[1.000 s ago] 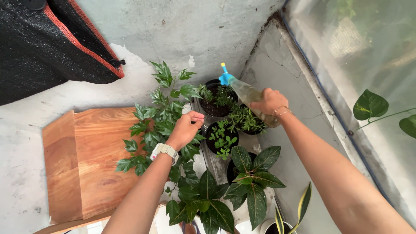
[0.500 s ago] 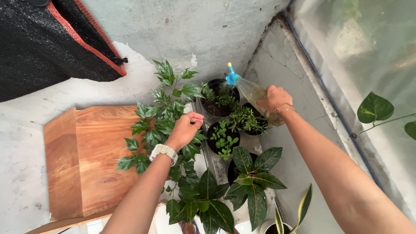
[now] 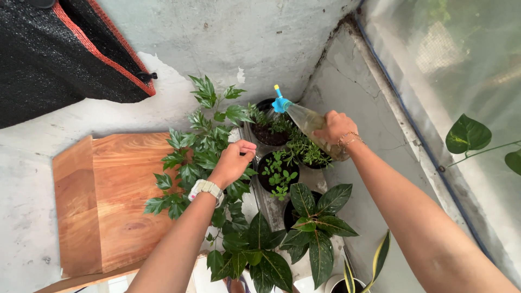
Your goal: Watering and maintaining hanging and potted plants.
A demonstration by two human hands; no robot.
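Note:
My right hand (image 3: 336, 128) grips a clear plastic bottle (image 3: 306, 120) with a blue spout cap (image 3: 281, 103), tilted with the spout over a black pot (image 3: 269, 127) of small green plants at the back. My left hand (image 3: 234, 161), with a white watch on the wrist, is closed on the stems and leaves of a tall leafy plant (image 3: 202, 142), holding them to the left. Between the hands sit two more small black pots: one with round-leaf seedlings (image 3: 278, 172) and one with fine-leaved greenery (image 3: 307, 151).
A wooden board (image 3: 106, 198) lies at the left. Dark broad-leaved plants (image 3: 312, 222) stand in front, with another cluster (image 3: 255, 252) near my arm. Black shade netting (image 3: 59, 54) hangs at top left. A plastic-covered wall (image 3: 450, 70) runs along the right, with large heart-shaped leaves (image 3: 467, 133) beside it.
My right hand has shifted the bottle a little left, so the blue spout now sits over the back pot. My left hand stays on the leafy plant.

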